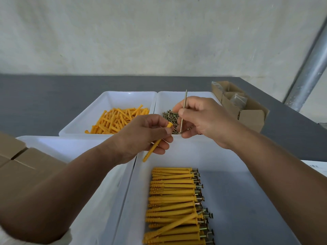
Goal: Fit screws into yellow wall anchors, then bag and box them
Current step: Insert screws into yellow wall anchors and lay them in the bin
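My left hand (143, 137) grips a single yellow wall anchor (152, 150), its tip pointing down-left and its collar up by my thumb. My right hand (201, 119) pinches a long screw (184, 101) that stands nearly upright, point up and head down by my fingertips. The two hands are close together above the near edge of the screw tray (203, 96), which holds a heap of loose screws (170, 116). A white tray (113, 98) of loose yellow anchors sits to its left. Several anchors fitted with screws (174, 204) lie stacked in the near white tray (247, 191).
An open cardboard box (244, 106) with clear bags inside stands at the right on the grey table (35, 103). Closed cardboard boxes (19, 167) sit at the near left, over another white tray (70, 147). A metal pole (307, 71) rises at the right.
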The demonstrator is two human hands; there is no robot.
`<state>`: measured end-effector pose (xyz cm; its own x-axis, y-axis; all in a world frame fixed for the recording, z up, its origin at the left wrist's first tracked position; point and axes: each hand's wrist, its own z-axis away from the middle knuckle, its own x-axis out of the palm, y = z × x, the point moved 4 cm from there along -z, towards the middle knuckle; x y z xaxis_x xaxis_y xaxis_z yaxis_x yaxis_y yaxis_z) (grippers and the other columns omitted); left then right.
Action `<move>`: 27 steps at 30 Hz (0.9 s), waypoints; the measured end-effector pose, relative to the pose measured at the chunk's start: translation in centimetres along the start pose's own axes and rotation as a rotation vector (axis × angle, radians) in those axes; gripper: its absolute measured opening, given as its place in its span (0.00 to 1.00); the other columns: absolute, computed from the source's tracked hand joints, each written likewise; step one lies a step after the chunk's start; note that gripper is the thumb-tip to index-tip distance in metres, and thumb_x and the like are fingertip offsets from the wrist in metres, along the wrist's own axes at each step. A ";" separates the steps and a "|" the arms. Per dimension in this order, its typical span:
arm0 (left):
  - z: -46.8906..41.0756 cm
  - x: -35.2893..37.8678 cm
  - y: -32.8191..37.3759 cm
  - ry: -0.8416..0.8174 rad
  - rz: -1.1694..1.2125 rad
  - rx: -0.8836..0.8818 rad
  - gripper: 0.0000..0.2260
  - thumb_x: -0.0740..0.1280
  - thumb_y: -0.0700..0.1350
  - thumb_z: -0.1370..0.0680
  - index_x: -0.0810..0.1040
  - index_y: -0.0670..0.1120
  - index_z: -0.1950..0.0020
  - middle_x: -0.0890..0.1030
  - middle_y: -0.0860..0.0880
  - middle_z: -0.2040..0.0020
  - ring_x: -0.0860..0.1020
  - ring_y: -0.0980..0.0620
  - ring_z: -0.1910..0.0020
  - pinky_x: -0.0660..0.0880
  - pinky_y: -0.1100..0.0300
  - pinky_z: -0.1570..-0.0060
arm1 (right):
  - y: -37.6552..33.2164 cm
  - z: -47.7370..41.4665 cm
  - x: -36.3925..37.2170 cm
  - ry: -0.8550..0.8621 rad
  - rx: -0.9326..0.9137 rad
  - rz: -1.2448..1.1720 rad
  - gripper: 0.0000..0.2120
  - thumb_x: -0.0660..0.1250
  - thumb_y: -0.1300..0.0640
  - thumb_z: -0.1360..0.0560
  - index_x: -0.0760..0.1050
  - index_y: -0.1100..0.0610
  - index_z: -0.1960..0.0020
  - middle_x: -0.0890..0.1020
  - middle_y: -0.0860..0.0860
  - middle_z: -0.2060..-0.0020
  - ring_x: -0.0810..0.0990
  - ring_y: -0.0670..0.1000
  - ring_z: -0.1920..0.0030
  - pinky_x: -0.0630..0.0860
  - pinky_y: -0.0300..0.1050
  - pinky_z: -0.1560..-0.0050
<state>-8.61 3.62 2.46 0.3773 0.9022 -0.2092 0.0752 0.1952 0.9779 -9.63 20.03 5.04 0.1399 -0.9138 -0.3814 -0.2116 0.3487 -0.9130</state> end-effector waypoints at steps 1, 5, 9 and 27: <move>0.0 -0.2 0.2 0.014 0.003 0.002 0.04 0.67 0.42 0.22 0.80 0.43 0.51 0.83 0.48 0.63 0.80 0.53 0.67 0.78 0.62 0.67 | -0.2 0.0 -0.2 0.033 -0.041 0.123 0.08 0.61 0.59 0.19 0.79 0.51 0.49 0.82 0.50 0.61 0.84 0.49 0.61 0.83 0.48 0.58; 0.2 -0.7 0.6 0.071 -0.016 0.020 0.08 0.67 0.44 0.22 0.79 0.40 0.48 0.81 0.49 0.65 0.76 0.55 0.72 0.73 0.64 0.75 | -0.6 0.1 -0.2 0.101 -0.288 0.717 0.10 0.59 0.55 0.19 0.77 0.47 0.44 0.73 0.43 0.63 0.75 0.46 0.61 0.72 0.43 0.61; 0.2 -0.8 0.6 0.089 -0.050 0.019 0.06 0.67 0.44 0.21 0.80 0.42 0.49 0.81 0.49 0.65 0.74 0.56 0.73 0.70 0.65 0.77 | 0.2 0.1 0.3 0.071 -0.377 1.040 0.11 0.54 0.52 0.17 0.73 0.46 0.39 0.64 0.44 0.62 0.68 0.51 0.57 0.61 0.45 0.65; -0.1 -1.1 -0.1 0.142 -0.288 0.025 0.02 0.70 0.45 0.23 0.82 0.48 0.53 0.83 0.52 0.66 0.77 0.58 0.72 0.70 0.67 0.76 | 0.1 0.4 0.5 0.088 -0.431 1.219 0.16 0.61 0.58 0.19 0.74 0.42 0.35 0.66 0.49 0.57 0.64 0.50 0.54 0.59 0.43 0.68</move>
<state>-9.15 2.61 2.60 0.2045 0.8563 -0.4743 0.1832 0.4425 0.8778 -9.18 19.67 4.69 -0.4224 -0.0729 -0.9035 -0.4516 0.8812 0.1400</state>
